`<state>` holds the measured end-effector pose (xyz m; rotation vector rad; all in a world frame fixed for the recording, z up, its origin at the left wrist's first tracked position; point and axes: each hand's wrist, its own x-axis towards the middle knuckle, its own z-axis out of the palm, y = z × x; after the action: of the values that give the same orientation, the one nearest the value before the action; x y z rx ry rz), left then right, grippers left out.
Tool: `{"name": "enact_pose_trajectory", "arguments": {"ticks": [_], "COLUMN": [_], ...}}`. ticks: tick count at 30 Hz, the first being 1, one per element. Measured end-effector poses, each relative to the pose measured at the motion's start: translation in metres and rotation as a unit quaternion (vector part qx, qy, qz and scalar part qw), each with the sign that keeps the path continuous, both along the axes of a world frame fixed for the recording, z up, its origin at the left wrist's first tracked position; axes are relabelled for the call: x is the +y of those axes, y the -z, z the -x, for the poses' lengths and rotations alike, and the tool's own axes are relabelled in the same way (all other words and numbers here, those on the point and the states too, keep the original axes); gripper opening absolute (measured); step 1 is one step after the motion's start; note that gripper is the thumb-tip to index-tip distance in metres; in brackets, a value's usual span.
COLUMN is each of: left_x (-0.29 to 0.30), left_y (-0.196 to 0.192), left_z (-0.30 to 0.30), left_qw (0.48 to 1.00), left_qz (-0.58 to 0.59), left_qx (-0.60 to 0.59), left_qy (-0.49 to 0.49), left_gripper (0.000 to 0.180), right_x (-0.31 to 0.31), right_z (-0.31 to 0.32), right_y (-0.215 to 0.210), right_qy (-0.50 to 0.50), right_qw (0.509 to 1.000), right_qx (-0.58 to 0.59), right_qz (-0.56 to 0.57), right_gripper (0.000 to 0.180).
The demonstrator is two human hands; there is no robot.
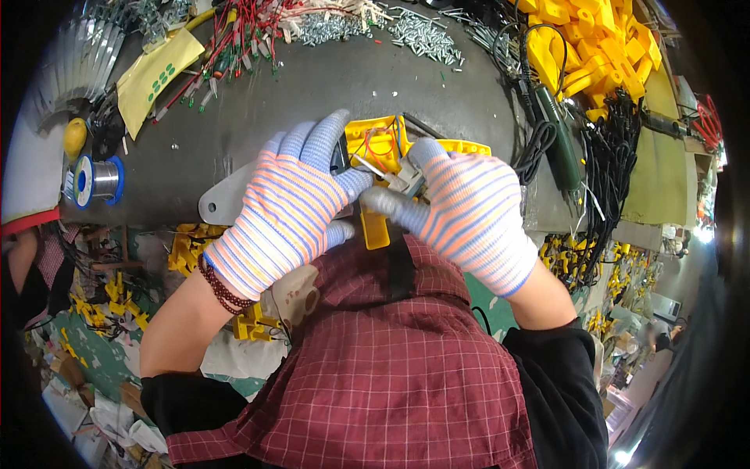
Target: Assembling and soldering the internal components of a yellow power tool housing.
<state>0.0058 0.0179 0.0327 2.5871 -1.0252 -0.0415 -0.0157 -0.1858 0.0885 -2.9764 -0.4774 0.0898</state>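
Both my hands wear knit gloves with pale grey fingers and orange, blue and white stripes. Between them is an opened yellow plastic housing [377, 141] with thin red and blue wires inside. My left hand [283, 209] is closed at the housing's left side, thumb near a white strip and a black part by the fingertips. My right hand [470, 205] curls over the housing's right side, its thumb blurred, beside a small silvery metal part [402, 180]; what its fingers pinch is hidden. Under my left hand lies a flat grey plate with a hole [216, 205].
Loose screws [426, 37], red-wired parts [250, 35] and yellow plastic parts [590, 47] lie along the far side. A solder spool [99, 181] and yellow paper [160, 76] are left. A dark green tool [558, 141] and black cables [612, 168] are right.
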Motion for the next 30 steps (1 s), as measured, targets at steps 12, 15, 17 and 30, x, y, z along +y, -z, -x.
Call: {"name": "enact_pose_trajectory", "arguments": {"ticks": [12, 15, 17, 30], "left_x": [0.003, 0.004, 0.003, 0.002], "left_y": [0.006, 0.01, 0.006, 0.003], "left_z": [-0.002, -0.001, -0.001, 0.0], "left_qw": [1.0, 1.0, 1.0, 1.0], "left_qz": [-0.003, -0.003, -0.005, 0.012], "left_qx": [0.008, -0.015, -0.003, 0.011], "left_qy": [0.025, 0.02, 0.014, 0.013], "left_gripper": [0.051, 0.051, 0.051, 0.058], "right_x": [-0.001, 0.003, -0.002, -0.025], "right_z": [-0.007, -0.015, -0.02, -0.071], "right_y": [-0.002, -0.01, -0.012, -0.006], "right_qy": [-0.01, 0.038, -0.026, -0.013], "right_qw": [0.983, 0.982, 0.983, 0.879], "right_qx": [0.072, 0.131, 0.111, 0.42], "right_qz": [-0.166, -0.128, -0.141, -0.224], "right_gripper": [0.03, 0.033, 0.035, 0.032]}}
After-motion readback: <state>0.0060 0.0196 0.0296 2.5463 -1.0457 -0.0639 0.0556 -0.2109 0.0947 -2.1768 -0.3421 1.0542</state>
